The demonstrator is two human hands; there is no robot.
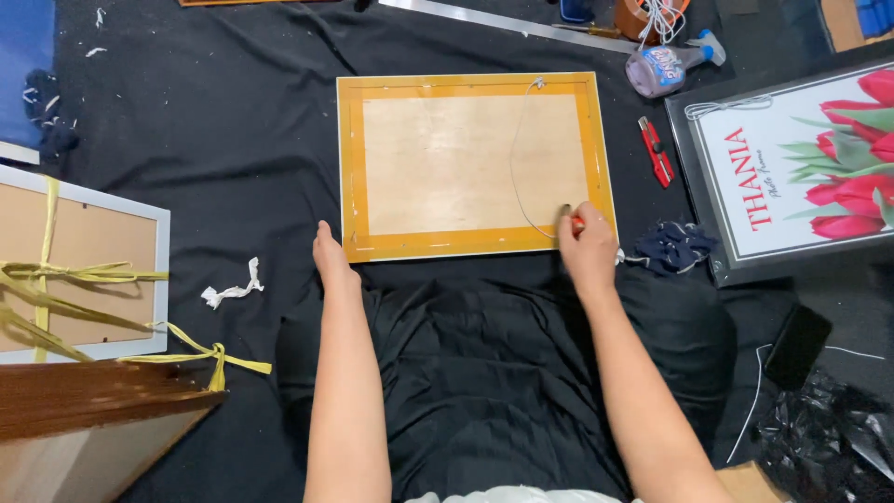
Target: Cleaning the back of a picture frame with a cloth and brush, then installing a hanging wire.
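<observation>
Face-down picture frame with plywood back and orange tape border lies on black cloth. Right hand pinches a small red tool at its lower-right corner, best held steady; left hand braces the lower-left edge, holding nothing.

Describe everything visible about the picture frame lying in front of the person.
The picture frame lies flat, back up, on black cloth: a pale wooden backing board edged with orange-brown tape inside a thin light rim. A thin wire runs from the top edge toward the lower right. The left hand rests at its lower left corner, the right hand at the lower right.

Even overhead light, sharp, shadowless
</observation>
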